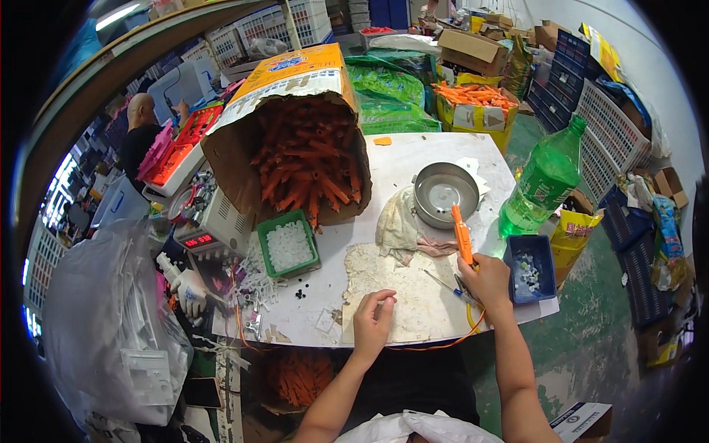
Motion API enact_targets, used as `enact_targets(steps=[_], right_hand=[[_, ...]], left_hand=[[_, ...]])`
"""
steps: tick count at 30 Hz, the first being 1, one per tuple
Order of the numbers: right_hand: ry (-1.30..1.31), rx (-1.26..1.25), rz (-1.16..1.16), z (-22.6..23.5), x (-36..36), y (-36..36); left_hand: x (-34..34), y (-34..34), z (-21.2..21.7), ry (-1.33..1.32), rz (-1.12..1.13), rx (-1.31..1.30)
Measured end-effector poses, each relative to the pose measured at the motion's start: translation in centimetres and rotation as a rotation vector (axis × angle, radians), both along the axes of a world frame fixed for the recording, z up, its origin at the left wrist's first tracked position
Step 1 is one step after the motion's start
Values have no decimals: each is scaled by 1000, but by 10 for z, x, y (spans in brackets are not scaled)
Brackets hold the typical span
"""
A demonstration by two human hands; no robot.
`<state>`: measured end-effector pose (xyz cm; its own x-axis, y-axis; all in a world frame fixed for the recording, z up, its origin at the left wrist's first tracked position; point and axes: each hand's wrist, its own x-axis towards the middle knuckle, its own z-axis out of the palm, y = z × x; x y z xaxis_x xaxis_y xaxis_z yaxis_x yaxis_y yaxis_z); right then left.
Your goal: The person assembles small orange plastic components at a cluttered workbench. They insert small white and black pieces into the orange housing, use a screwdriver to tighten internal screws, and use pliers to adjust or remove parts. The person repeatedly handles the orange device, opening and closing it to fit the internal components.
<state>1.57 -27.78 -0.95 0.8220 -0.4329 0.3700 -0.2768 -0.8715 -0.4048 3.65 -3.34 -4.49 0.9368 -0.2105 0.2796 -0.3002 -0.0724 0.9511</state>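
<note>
My right hand (486,282) is closed around a long orange plastic piece (462,235), its tip pointing up beside the rim of a round metal bowl (419,193). My left hand (374,319) rests near the front table edge on a worn pale sheet (402,288); its fingers are loosely bent, thumb apart, with nothing visible in them. A crumpled cloth (396,225) lies against the bowl. By my right hand are a thin screwdriver-like tool (443,283) and a blue tray (545,255) of small pale pieces. What lies under my right palm is hidden.
A tipped cardboard box (229,133) spills similar orange pieces (310,159). Nearby stand a green basket (309,258) of white bits, a boxy device with a red display (214,229) and a green bottle (543,177). An orange wire (473,330) runs along the front edge. A person (140,133) sits at left.
</note>
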Motion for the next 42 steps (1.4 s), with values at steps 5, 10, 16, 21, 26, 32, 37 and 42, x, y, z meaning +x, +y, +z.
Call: enact_targets(steps=[5, 10, 16, 21, 26, 32, 37, 42], right_hand=[[-30, 2, 9, -3, 2, 0], [-29, 18, 3, -3, 1, -1], [-45, 6, 8, -2, 2, 1], [-51, -4, 6, -2, 1, 1], [-57, -1, 18, 1, 3, 2], [-33, -20, 17, 3, 6, 0], [-32, -38, 18, 0, 7, -1], [-98, 17, 40, 5, 7, 2]], left_hand=[[-1, 1, -1, -3, -6, 22], [-3, 2, 4, 99, -59, 43], [-2, 2, -3, 47, -25, 36], [-3, 4, -2, 95, -47, 77], [-2, 4, 1, 86, -47, 77], [-2, 3, 0, 76, -51, 59], [-2, 4, 0, 79, -56, 44], [-1, 5, 3, 49, -41, 63]])
